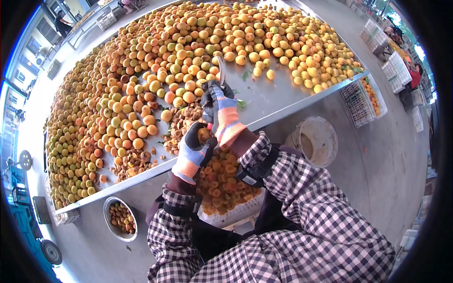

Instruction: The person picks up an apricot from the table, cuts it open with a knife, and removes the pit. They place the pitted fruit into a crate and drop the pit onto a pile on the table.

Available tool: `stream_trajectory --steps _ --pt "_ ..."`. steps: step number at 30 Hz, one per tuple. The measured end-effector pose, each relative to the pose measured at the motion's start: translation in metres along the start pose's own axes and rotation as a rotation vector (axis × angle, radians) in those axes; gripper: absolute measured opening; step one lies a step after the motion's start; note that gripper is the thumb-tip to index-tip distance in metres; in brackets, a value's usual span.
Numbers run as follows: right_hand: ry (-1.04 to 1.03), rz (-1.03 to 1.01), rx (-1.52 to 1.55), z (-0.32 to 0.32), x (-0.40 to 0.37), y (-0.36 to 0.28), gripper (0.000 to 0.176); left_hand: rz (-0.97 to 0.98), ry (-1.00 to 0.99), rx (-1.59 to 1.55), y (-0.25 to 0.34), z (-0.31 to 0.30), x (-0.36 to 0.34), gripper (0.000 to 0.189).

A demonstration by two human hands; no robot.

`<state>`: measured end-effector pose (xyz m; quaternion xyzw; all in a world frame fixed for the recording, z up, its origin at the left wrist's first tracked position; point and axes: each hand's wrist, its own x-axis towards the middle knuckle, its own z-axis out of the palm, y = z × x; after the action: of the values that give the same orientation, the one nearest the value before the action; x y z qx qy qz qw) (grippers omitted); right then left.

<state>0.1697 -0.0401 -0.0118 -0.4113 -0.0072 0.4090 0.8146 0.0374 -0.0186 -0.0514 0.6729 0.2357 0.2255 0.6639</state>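
Observation:
My left hand (192, 150), in a grey-black coated work glove, is closed around an apricot (204, 135) at the table's near edge. Against it, my gloved right hand (222, 111) grips a knife (221, 70). Its pale blade points away from me, and a red bit shows below the fist; the rest of the handle is hidden. Under both hands is a white crate (231, 218) heaped with split apricot halves (222, 181). Beyond my left hand lies a pile of brown pits and scraps (186, 122) on the metal table (269, 96).
Whole apricots (198, 42) cover much of the table. More scraps (132, 165) lie near its front edge. On the floor are a bucket of dark fruit (120, 217), a pale bucket (314, 141) and a fruit crate (362, 101). Other people (62, 23) are farther off.

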Motion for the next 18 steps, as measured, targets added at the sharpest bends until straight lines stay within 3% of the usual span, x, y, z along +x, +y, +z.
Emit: stream_trajectory --steps 2,5,7,18 --pt "0.009 -0.045 0.091 -0.003 0.008 0.005 0.015 0.053 0.014 0.083 0.002 -0.004 0.001 0.039" --pt "0.046 0.065 0.051 0.0 0.002 -0.006 0.015 -0.006 -0.07 0.03 0.003 -0.007 0.001 0.04" --pt "0.05 0.09 0.035 -0.003 0.004 -0.005 0.015 0.091 -0.098 0.141 0.0 -0.01 -0.001 0.046" --pt "0.006 0.3 0.156 -0.017 0.005 -0.004 0.018 0.113 -0.193 0.111 0.01 -0.011 -0.009 0.049"
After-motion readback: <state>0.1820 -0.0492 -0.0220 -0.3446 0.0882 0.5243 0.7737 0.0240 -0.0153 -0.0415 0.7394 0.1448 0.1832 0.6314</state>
